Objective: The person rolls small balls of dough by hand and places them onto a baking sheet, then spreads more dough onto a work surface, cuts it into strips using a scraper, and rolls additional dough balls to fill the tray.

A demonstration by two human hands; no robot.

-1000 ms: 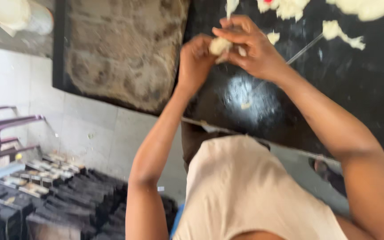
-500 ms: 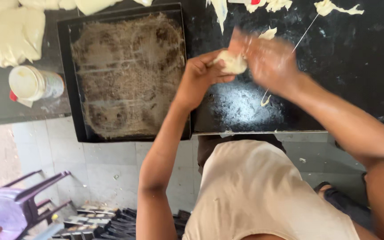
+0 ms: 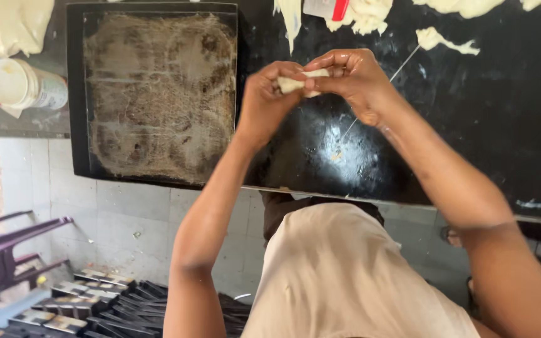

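Note:
My left hand [image 3: 264, 100] and my right hand [image 3: 352, 78] meet above a black worktop [image 3: 471, 125], both pinched on a small pale piece of dough [image 3: 297, 81]. The dough piece sits between the fingertips of both hands, partly hidden by them. To the left of the hands lies a dark, crusted rectangular baking tray [image 3: 158, 94]. More pale dough strips [image 3: 446, 42] lie on the worktop beyond my right hand, and a larger lump of dough [image 3: 364, 15] lies at the far edge.
A white lidded plastic jar [image 3: 23, 84] lies left of the tray, near a big slab of dough [image 3: 7, 25]. Below the worktop edge are a tiled floor, a purple plastic chair [image 3: 1, 250] and stacked dark trays [image 3: 95, 300].
The view has shifted, so the hands and tray now sit lower and more central. Both hands stay together on the dough piece, working it between the fingers.

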